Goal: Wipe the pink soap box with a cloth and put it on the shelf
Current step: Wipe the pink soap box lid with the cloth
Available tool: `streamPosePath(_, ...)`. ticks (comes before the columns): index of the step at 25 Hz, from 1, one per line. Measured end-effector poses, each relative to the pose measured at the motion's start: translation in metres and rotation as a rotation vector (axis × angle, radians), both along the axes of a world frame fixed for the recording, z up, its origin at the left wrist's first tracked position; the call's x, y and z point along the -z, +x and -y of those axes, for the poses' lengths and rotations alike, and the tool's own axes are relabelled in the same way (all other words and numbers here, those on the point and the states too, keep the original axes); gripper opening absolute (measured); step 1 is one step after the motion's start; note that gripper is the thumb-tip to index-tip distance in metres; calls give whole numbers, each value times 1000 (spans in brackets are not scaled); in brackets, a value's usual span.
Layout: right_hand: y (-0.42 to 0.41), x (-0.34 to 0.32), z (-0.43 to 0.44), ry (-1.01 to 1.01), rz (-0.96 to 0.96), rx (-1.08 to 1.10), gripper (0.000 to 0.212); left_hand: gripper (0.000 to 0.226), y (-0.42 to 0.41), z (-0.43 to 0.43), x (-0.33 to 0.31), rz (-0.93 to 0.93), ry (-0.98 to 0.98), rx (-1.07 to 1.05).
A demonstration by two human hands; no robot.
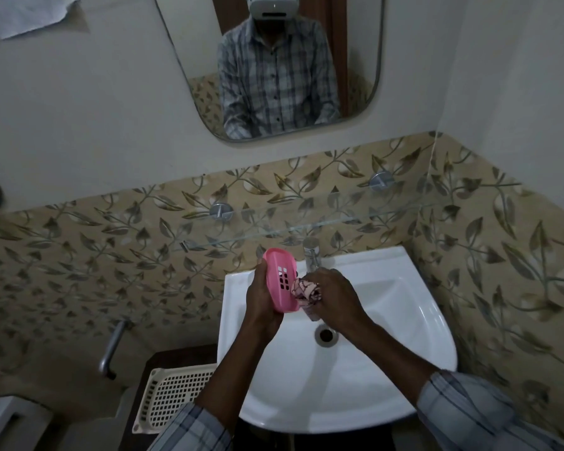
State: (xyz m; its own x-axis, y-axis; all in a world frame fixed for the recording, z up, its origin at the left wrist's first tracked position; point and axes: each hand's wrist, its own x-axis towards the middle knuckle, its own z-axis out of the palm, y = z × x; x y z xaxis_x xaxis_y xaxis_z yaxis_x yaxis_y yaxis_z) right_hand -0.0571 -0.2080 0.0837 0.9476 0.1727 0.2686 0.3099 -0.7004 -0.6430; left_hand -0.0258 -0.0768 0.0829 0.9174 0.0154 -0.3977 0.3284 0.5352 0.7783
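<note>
Over the white sink (pixel 388 320), we hold the pink soap box (pixel 280 281) in our left hand (pixel 261 304), the fingers wrapped around its long left edge and curled shut on it, the thumb side hidden beneath the box. The box stands tilted on end above the sink's rear left corner, its hollow side and a small grid of drain slots facing the camera, its upper end rising past our fingertips toward the glass shelf (pixel 306 227).

Our right hand (pixel 336 294) is bunched tight on a patterned pink cloth (pixel 306 292), the fingers closed over the wad so that only its left part shows. That exposed part of the cloth presses against the right rim of the box, low down, so the box sits between the two hands, gripped on one side and touched by cloth on the other. A loose tail of cloth hangs below our right fingers, over the basin and above the sink's drain (pixel 325 334).

The chrome tap (pixel 311 253) stands at the back of the sink, just behind our right hand. The glass shelf runs along the leaf-patterned tiles above the sink, with a mirror (pixel 274 60) higher up reflecting a person in a checked shirt. A cream plastic basket (pixel 173 395) lies left of the sink, beside our left sleeve (pixel 192 431).
</note>
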Motion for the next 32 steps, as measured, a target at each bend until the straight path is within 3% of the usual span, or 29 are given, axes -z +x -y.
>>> streamPosePath(3, -2, 9, 1, 7, 145, -85, 31, 67, 6, -1, 0, -1, -32, -13)
streamPosePath(11, -6, 13, -1, 75, 173, 15, 31, 69, 3, 0, 0, 10, 0, 7)
streamPosePath(15, -3, 12, 9, 84, 306, -101, 31, 71, 2, 2, -2, -39, -54, 15)
streamPosePath(18, -3, 5, -1, 174, 228, -29, 27, 67, 1, 5, 3, -6, 44, -23)
streamPosePath(21, -6, 0, -17, 530, -48, 96, 14, 54, 2, 9, 4, 139, 258, -6)
streamPosePath(22, -9, 0, -17, 553, -65, 111, 14, 50, 2, 8, 3, 150, 268, -7)
streamPosePath(25, -3, -2, -4, 298, 29, -62, 19, 49, -2, 7, 1, 110, 166, 1)
streamPosePath(28, 10, -8, -4, 177, 112, 105, 32, 55, -5, 11, 3, 51, 135, 108)
streamPosePath(29, 12, -9, -5, 167, 78, 56, 29, 57, -5, 9, 4, 8, 108, 115)
streamPosePath(31, 8, -7, 3, 315, -88, -150, 14, 64, -4, -4, -1, -81, 14, 142)
streamPosePath(32, 10, -6, 12, 541, -196, -144, 9, 67, -3, -12, -3, -106, -36, 170)
